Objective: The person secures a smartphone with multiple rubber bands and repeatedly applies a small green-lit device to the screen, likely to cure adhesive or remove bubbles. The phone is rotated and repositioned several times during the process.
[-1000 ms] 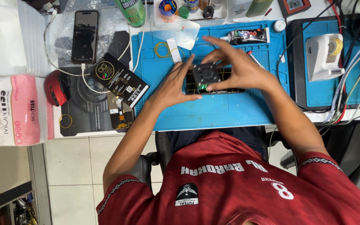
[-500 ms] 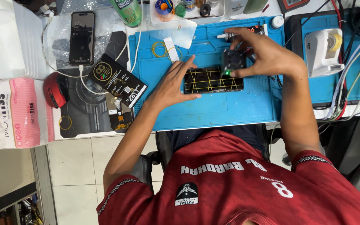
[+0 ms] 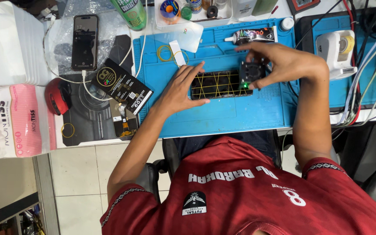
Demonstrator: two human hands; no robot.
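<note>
Lying across the middle of the blue work mat (image 3: 223,117), a dark phone (image 3: 216,85) bound crosswise with yellow rubber bands was the piece in hand; it looked light, stiff and flat, with glass likely brittle and slick, so best held by its long edges and not by the banded face. The left hand (image 3: 180,89) lay spread, fingers flat against the phone's left end. The right hand (image 3: 279,65) was curled over a small black block with a green light (image 3: 250,74) at the phone's right end, pinching it; probably light and rigid. Packages, by size: a white-and-pink tissue pack (image 3: 16,122) at far left, a black flat box with a round emblem (image 3: 122,85) beside the mat, a green can (image 3: 129,13) at top, a black glue tube (image 3: 253,35) on the mat's upper edge.
</note>
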